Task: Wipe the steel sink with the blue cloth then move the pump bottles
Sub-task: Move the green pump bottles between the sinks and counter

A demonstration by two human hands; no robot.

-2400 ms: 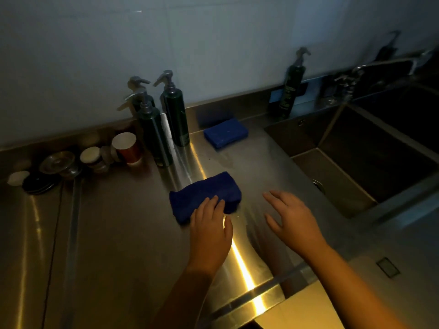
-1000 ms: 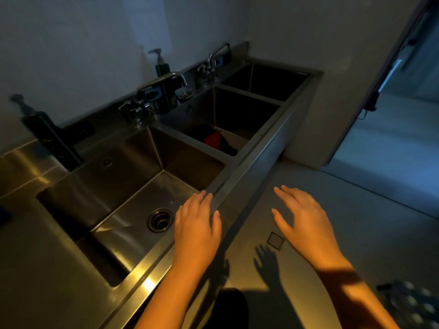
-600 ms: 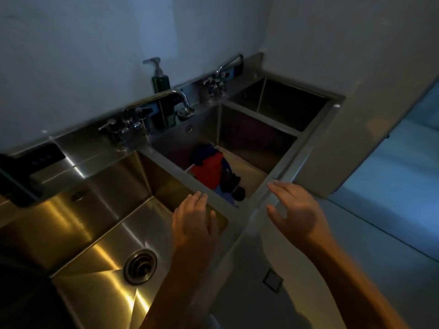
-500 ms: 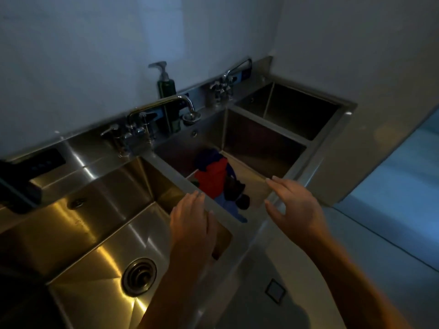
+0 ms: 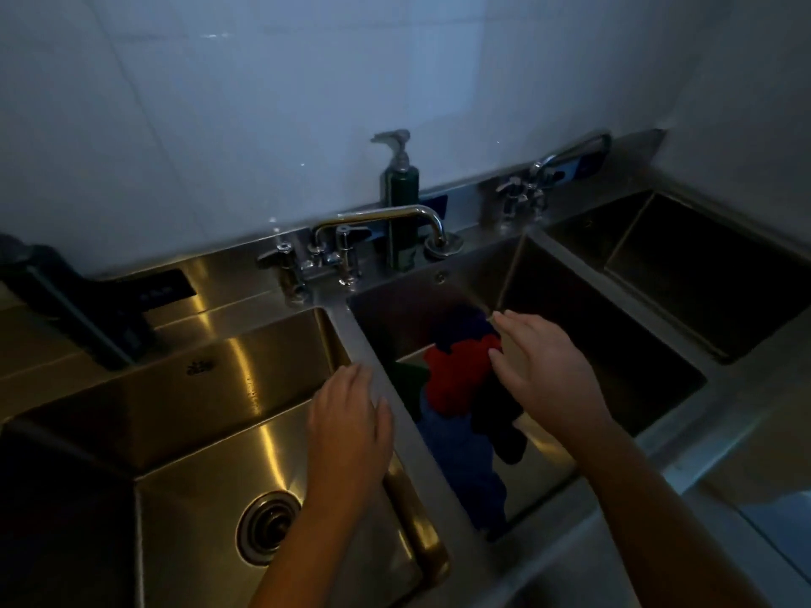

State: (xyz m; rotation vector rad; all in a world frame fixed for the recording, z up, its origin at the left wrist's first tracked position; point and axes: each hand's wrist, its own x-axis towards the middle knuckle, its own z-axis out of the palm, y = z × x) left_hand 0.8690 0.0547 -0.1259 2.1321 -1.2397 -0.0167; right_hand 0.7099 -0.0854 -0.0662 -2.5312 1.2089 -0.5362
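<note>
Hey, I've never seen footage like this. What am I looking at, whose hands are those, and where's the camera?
No machine here. A person wears a camera on the head, looking down at their own bare hands. The left hand is over the divider between two steel basins; the right hand is over the middle basin. Both are open and hold nothing. In that basin lies a heap of cloths, red and blue. A pump bottle stands behind the tap.

Left hand (image 5: pixel 349 425) reaches forward, fingers straight, tips at the sink divider (image 5: pixel 351 331). Right hand (image 5: pixel 544 375) is spread palm-down, just right of that divider.
</note>
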